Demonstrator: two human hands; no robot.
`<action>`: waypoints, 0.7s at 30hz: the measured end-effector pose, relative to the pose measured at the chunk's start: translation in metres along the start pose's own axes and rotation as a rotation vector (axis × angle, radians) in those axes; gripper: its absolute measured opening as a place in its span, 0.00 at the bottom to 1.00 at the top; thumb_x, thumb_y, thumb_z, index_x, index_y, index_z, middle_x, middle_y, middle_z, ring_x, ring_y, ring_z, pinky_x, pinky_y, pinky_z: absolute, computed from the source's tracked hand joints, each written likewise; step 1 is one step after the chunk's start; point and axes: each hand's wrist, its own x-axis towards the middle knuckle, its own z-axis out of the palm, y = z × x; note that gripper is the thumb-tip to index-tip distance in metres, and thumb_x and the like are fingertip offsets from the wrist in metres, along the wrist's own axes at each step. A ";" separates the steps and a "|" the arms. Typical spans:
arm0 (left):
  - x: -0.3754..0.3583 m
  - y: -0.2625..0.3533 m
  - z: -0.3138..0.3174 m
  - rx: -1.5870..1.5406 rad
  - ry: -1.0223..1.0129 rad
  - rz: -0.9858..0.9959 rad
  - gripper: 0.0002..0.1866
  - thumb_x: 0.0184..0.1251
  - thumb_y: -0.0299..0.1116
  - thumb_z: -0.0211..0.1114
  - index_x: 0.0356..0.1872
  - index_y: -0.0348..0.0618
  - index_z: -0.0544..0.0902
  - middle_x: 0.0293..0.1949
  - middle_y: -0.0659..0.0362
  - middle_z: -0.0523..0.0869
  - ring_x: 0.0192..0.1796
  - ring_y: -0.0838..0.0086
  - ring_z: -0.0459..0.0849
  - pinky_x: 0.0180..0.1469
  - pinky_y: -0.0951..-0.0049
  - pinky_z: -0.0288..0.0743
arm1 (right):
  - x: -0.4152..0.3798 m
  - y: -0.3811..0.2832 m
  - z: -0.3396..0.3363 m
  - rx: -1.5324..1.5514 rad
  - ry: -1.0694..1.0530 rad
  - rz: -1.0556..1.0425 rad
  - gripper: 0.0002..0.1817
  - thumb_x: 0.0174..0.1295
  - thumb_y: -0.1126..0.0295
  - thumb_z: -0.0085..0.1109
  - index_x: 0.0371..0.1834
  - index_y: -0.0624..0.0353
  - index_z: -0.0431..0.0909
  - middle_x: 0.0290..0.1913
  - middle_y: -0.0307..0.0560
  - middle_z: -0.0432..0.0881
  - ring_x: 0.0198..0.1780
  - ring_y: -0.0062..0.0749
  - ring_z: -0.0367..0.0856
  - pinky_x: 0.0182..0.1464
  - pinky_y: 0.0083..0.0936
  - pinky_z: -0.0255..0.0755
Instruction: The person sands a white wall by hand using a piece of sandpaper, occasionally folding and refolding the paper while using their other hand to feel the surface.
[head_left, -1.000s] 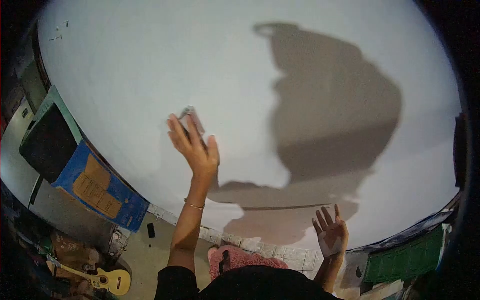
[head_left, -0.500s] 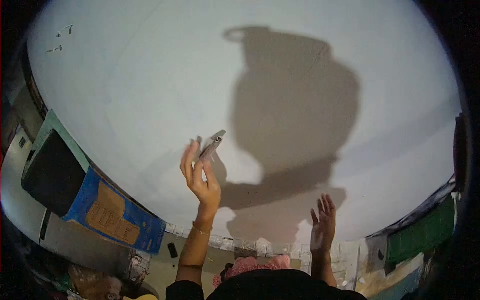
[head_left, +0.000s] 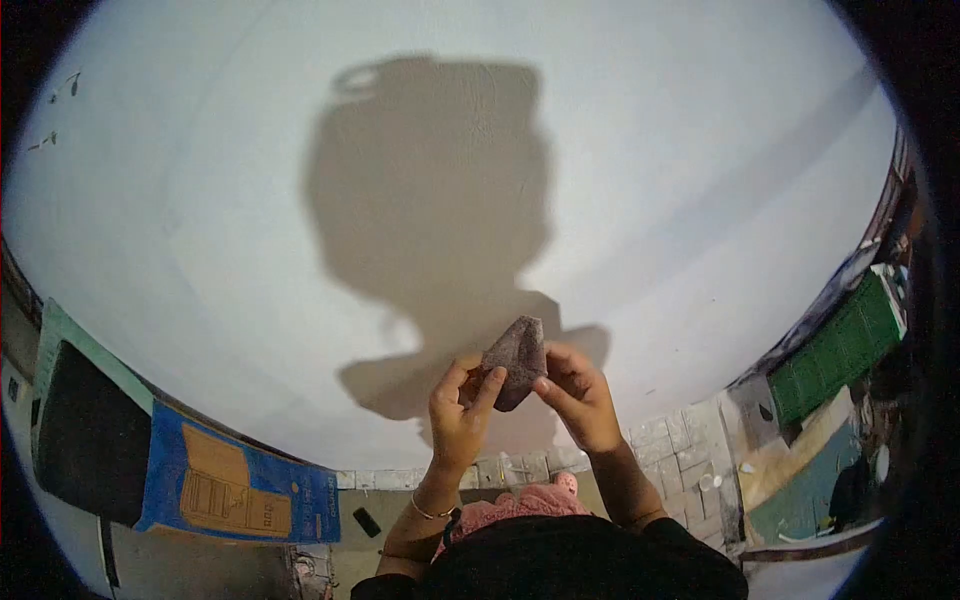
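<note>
A folded piece of brownish, rough-looking sandpaper (head_left: pixel 518 360) is held up in front of the white wall (head_left: pixel 680 180), in the lower middle of the head view. My left hand (head_left: pixel 463 408) pinches its left edge, thumb on the near face. On the opposite side my right hand (head_left: pixel 582 398) grips the lower right edge between thumb and fingers. Some fingertips are hidden behind the sheet. Both hands stand in front of the shadow of my head and arms on the wall.
At the left are a dark panel in a pale green frame (head_left: pixel 50 335) and a blue printed cardboard box (head_left: pixel 235 480). A black phone-like object (head_left: pixel 367 522) lies on the floor. Tiles (head_left: pixel 670 450) run along the wall's foot; a green ridged panel (head_left: pixel 835 350) is at the right.
The sandpaper, earlier in my left hand alone and seen edge-on, has come lower and to the right. My right hand has moved in from the right and taken hold of it too.
</note>
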 end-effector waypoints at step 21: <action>-0.012 -0.011 -0.023 -0.013 -0.236 -0.179 0.12 0.64 0.30 0.66 0.46 0.38 0.82 0.36 0.64 0.81 0.42 0.81 0.79 0.45 0.79 0.74 | -0.019 0.020 -0.008 -0.166 0.062 0.089 0.09 0.63 0.76 0.59 0.46 0.64 0.76 0.39 0.40 0.80 0.42 0.19 0.78 0.46 0.20 0.72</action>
